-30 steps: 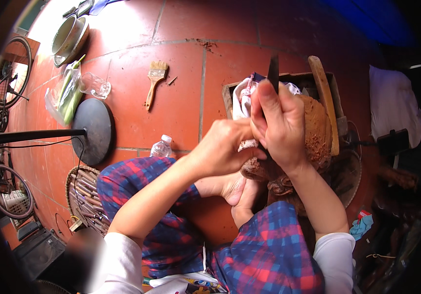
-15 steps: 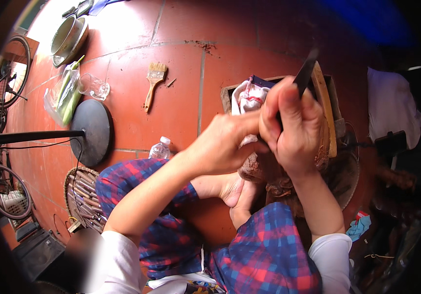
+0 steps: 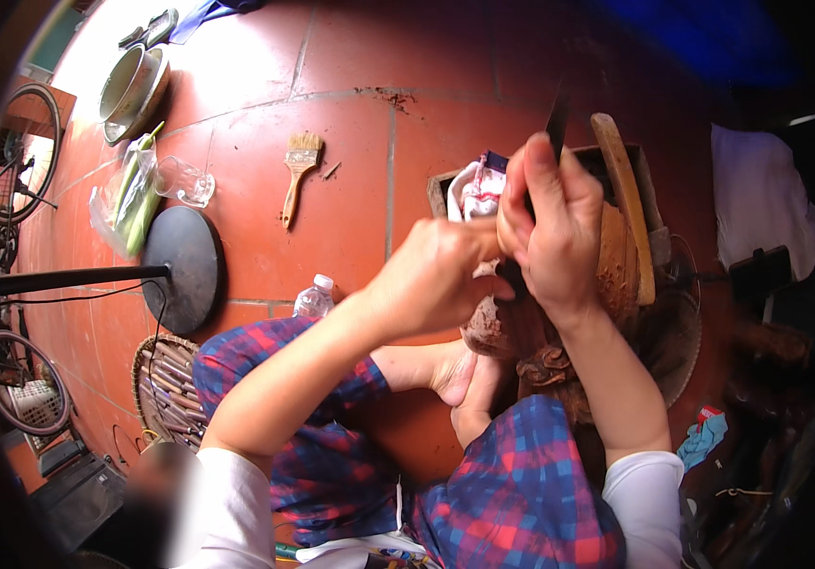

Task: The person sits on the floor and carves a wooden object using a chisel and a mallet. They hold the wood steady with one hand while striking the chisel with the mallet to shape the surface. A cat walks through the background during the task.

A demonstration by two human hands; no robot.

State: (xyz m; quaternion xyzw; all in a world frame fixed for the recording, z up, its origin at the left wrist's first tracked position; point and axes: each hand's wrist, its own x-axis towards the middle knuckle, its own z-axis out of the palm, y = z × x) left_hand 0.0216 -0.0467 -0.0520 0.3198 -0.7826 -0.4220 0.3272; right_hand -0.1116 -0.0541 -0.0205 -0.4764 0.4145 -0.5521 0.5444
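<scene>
The right hand [image 3: 554,232] now holds the dark tool [image 3: 556,119] nearly upright instead of tilted right, while the left hand [image 3: 436,275] sits slightly nearer.

Single head view, fisheye, looking steeply down from above the seated person's lap. Hands close below the lens, centre-right of frame. Wooden crate [image 3: 445,190] sits just beyond them; paintbrush [image 3: 297,174] left of the crate, far floor edges bend at the rim.

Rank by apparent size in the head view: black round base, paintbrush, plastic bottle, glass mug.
1. black round base
2. paintbrush
3. glass mug and plastic bottle: look alike, and the bottle is partly hidden, so not ranked.
</scene>
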